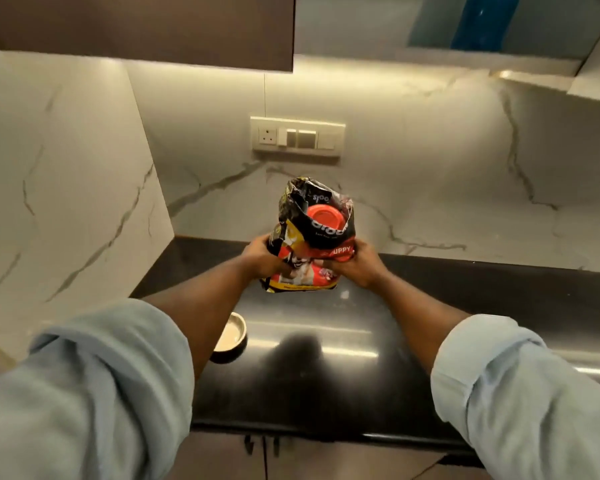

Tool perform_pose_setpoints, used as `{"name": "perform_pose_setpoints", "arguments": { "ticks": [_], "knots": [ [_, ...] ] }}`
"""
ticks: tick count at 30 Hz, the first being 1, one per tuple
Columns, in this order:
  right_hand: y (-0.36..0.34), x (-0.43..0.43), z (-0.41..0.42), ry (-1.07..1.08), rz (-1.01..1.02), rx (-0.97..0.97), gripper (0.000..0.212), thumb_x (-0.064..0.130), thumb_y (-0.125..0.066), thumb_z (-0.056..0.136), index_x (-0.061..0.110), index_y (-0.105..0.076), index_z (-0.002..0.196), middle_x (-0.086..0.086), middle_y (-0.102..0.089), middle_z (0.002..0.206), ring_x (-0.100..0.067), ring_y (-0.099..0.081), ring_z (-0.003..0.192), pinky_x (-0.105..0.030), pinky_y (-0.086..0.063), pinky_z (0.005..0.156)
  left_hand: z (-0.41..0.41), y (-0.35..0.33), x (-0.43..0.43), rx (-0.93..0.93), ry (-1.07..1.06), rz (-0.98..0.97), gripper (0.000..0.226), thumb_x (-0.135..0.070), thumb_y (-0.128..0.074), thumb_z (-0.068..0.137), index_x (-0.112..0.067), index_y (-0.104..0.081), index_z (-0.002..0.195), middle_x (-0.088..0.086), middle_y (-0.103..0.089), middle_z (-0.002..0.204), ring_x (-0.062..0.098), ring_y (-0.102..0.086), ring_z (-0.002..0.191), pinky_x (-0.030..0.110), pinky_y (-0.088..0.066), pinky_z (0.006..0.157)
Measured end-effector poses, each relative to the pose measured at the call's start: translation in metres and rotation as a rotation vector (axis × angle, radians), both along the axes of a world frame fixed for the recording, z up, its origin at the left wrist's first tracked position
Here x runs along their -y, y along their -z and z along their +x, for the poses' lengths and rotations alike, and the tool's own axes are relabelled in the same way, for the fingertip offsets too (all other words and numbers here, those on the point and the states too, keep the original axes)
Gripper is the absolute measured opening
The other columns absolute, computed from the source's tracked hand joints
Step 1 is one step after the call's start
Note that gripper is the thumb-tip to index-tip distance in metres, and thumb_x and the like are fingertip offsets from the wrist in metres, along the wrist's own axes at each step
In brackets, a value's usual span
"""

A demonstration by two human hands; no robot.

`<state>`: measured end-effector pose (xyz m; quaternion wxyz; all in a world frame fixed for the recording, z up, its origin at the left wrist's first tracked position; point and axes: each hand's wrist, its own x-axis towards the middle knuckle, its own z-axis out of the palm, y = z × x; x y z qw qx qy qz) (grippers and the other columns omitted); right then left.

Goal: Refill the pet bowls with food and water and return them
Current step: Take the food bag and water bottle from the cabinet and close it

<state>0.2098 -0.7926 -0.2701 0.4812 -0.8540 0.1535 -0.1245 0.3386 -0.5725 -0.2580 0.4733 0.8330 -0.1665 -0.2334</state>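
Left hand [262,259] and right hand [357,265] gripping an upright puppy food bag [312,244], black worktop [326,375], steel bowl [231,337] near left forearm

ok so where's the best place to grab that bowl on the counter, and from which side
Probably the right rim of the bowl, pinched from above: it sits upright on the counter, mouth open, and that edge is exposed, while its left side is hidden behind the left forearm. The left hand and right hand grip the food bag, so one must let go first.
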Motion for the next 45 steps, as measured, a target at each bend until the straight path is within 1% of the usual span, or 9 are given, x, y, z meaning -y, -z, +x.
{"name": "perform_pose_setpoints", "arguments": {
  "ticks": [2,7,14,19,27,33,38,42,45],
  "knots": [
    [0.024,0.002,0.01,-0.005,0.015,-0.034,0.081,0.052,-0.099,0.06,0.026,-0.068,0.13,0.004,-0.076,0.123,-0.014,-0.072,0.112,-0.045,-0.059,0.103,0.013,0.039,0.002,-0.044,-0.047,-0.002,0.08,-0.02,-0.101,0.035,-0.031,-0.072,0.108,0.002,-0.079,0.115,0.03,-0.073,0.112,0.051,-0.057,0.107],
    [0.077,0.008,0.036,-0.052,0.039,-0.075,0.081,0.06,-0.094,0.057,0.037,-0.066,0.13,0.008,-0.076,0.123,-0.014,-0.071,0.114,-0.045,-0.058,0.102,0.018,0.083,0.006,-0.046,-0.143,0.047,0.076,0.0,-0.095,0.062,-0.03,-0.069,0.128,0.004,-0.075,0.124,0.032,-0.066,0.121,0.054,-0.055,0.109],
    [0.126,0.01,0.07,-0.055,-0.046,-0.057,0.041,0.041,-0.084,0.08,0.036,-0.066,0.117,0.012,-0.077,0.103,-0.008,-0.074,0.092,-0.045,-0.064,0.086,0.022,0.14,0.003,-0.1,-0.36,-0.04,0.068,0.005,-0.09,0.074,-0.014,-0.067,0.135,0.007,-0.076,0.128,0.028,-0.07,0.12,0.05,-0.056,0.109],
    [0.117,0.009,0.077,-0.088,-0.077,-0.091,0.057,0.036,-0.093,0.072,0.032,-0.064,0.122,0.015,-0.074,0.108,-0.005,-0.071,0.098,-0.033,-0.061,0.086,0.021,0.123,0.003,-0.143,-0.318,-0.028,0.071,0.012,-0.086,0.077,-0.014,-0.062,0.139,0.0,-0.068,0.122,0.023,-0.064,0.121,0.037,-0.053,0.103],
    [0.12,0.001,0.061,-0.062,-0.096,-0.136,0.072,0.035,-0.098,0.064,0.028,-0.063,0.127,0.008,-0.074,0.12,-0.016,-0.07,0.111,-0.042,-0.059,0.095,0.009,0.131,0.0,0.019,-0.245,0.149,0.076,-0.014,-0.088,0.078,-0.028,-0.056,0.146,0.002,-0.069,0.134,0.027,-0.062,0.127,0.047,-0.052,0.112],
    [0.112,-0.002,0.051,-0.094,-0.258,-0.2,0.064,0.027,-0.093,0.067,0.027,-0.06,0.122,0.002,-0.07,0.118,-0.019,-0.066,0.108,-0.039,-0.057,0.09,0.008,0.119,-0.018,-0.011,-0.126,0.127,0.064,0.008,-0.073,0.088,-0.017,-0.056,0.145,0.012,-0.071,0.124,0.028,-0.071,0.104,0.039,-0.061,0.094],
    [0.084,0.007,0.055,-0.149,-0.351,-0.225,0.079,0.031,-0.092,0.063,0.03,-0.052,0.131,-0.001,-0.064,0.124,-0.021,-0.062,0.117,-0.036,-0.054,0.092,0.017,0.08,-0.031,0.146,-0.095,0.255,0.061,0.012,-0.054,0.095,-0.012,-0.056,0.152,0.013,-0.064,0.145,0.033,-0.061,0.133,0.035,-0.05,0.105],
    [0.053,0.013,0.051,-0.119,-0.342,-0.189,0.092,0.034,-0.095,0.067,0.022,-0.048,0.146,-0.006,-0.062,0.137,-0.024,-0.059,0.128,-0.043,-0.053,0.107,0.028,0.046,-0.04,0.223,-0.126,0.27,0.059,0.014,-0.052,0.09,-0.012,-0.064,0.142,0.013,-0.065,0.138,0.029,-0.061,0.124,0.033,-0.051,0.094],
    [0.023,0.015,0.046,-0.063,-0.384,-0.179,0.077,0.014,-0.083,0.079,0.021,-0.048,0.148,-0.005,-0.061,0.137,-0.026,-0.061,0.125,-0.039,-0.056,0.098,0.035,0.017,-0.04,0.287,-0.189,0.227,0.048,0.011,-0.055,0.091,-0.008,-0.066,0.134,0.013,-0.066,0.13,0.031,-0.063,0.117,0.035,-0.052,0.09]
  ]
}}
